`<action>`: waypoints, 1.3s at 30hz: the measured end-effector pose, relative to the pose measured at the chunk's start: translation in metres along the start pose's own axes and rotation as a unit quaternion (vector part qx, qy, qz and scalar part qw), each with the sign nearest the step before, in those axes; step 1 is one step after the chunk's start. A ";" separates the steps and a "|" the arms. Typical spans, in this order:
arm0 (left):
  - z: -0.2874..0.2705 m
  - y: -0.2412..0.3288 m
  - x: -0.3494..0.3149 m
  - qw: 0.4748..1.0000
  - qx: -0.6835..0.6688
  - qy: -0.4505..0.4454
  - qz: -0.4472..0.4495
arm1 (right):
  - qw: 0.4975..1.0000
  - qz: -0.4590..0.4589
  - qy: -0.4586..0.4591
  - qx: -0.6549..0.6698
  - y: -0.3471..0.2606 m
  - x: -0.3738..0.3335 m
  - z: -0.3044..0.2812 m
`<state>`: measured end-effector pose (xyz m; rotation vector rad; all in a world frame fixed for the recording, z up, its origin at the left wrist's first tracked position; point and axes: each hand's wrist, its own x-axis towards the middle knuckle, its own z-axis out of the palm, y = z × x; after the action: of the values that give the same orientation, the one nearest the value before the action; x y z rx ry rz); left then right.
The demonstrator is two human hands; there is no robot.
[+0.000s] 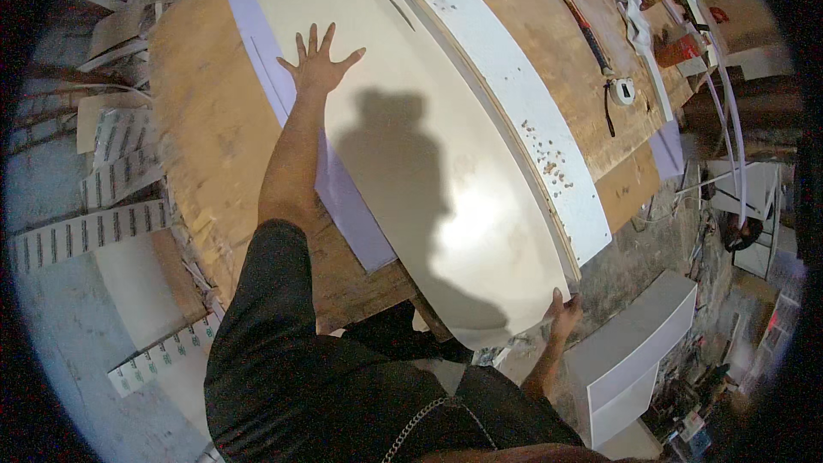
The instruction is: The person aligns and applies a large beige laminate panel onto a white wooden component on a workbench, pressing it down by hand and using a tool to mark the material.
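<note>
A long, smooth cream panel point(484, 163) lies across the wooden worktable, with a dark shadow falling on its middle. My left hand point(317, 62) rests flat on its far left part, fingers spread wide. At the near right corner, my right hand point(563, 315) grips the panel's edge, thumb toward the top; the other fingers are partly hidden. A white strip of board point(523, 86), dotted with small brown bits, runs along the panel's right side. Under its left side, a pale lilac sheet point(353, 214) sticks out.
On the wooden table point(201, 94), a claw hammer point(583, 27) and a white tape measure point(622, 91) lie at the right. A white box-like piece point(634, 347) stands on the floor at lower right. Printed boards point(129, 236) and offcuts lie at left. Hoses point(729, 111) hang beyond the table's right edge.
</note>
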<state>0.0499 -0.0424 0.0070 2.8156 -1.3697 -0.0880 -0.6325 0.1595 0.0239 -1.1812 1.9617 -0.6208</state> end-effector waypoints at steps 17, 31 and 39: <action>0.001 -0.009 0.060 1.000 -0.015 0.008 0.012 | 0.991 0.042 0.080 -0.104 -0.017 0.018 0.025; 0.015 -0.023 0.012 0.978 -0.054 0.195 0.051 | 0.991 0.028 0.116 -0.056 -0.021 0.031 0.057; -0.022 0.067 -0.256 0.981 -0.048 -0.057 0.182 | 0.986 0.005 0.135 -0.099 -0.042 0.018 0.050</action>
<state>-0.1593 0.1165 0.0434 2.4696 -1.8248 -0.3045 -0.5758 0.1230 0.0171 -1.2582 2.3005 -0.6182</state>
